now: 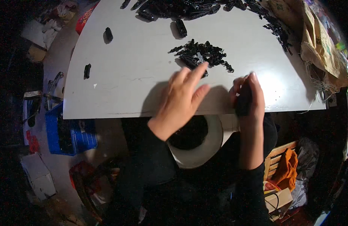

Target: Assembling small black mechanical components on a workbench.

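Note:
My left hand [179, 98] is over the near part of the white table, its fingers stretched out and spread. The fingertips reach the near side of a small heap of knobbly black plastic parts [213, 52]; whether they touch it I cannot tell. A longer black piece [188, 60] and a small pale bit [200, 57] lie in that heap. Near the table's front edge, to the right, my right hand [256, 96] is curled closed. Something dark shows inside its fingers, too shadowed to name.
Black plastic parts [189, 9] are piled along the table's [117, 83] far side. Single black pieces [108, 34] lie at left. A white tub [217, 141] holding dark material stands below the front edge. A blue crate [74, 137] is at left, a brown sack [321, 49] at right.

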A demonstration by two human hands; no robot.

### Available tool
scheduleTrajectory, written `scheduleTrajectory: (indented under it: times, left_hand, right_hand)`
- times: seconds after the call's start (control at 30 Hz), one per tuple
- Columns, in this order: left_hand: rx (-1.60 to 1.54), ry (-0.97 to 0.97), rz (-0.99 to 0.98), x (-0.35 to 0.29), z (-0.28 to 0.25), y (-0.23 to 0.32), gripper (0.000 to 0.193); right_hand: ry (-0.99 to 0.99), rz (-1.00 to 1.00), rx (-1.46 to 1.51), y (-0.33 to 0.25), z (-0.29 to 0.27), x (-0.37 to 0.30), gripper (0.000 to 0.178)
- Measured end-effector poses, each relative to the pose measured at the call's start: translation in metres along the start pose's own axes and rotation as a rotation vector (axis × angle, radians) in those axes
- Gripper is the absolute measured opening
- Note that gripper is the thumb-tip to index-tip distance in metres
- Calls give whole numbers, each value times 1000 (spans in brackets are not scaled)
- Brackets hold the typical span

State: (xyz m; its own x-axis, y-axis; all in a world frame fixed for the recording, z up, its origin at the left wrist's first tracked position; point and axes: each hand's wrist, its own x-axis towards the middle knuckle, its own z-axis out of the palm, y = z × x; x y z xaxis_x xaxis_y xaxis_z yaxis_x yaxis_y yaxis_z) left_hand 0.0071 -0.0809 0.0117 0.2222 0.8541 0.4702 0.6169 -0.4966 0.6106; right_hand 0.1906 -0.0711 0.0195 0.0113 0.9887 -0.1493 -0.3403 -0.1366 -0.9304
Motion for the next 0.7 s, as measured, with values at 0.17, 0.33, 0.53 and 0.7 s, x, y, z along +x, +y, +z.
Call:
scheduleTrajectory:
  times: [0.17, 0.33, 0.53, 0.7]
  left_hand:
    - [244, -50, -138, 10, 8, -15, 38]
    - [293, -3, -224, 7, 0, -19, 25]
    - [-580, 91, -420, -15, -5, -6, 27]
    - [-912, -40, -559, -20, -13, 15, 29]
  right_hand:
    - [-19, -558, -916, -11, -9, 44, 26]
    - [-194, -355, -1397, -21, -6, 56, 15]
    - [-308, 68, -406, -6, -14, 30, 14]
    - [-320, 185, -205, -5, -3, 0, 14]
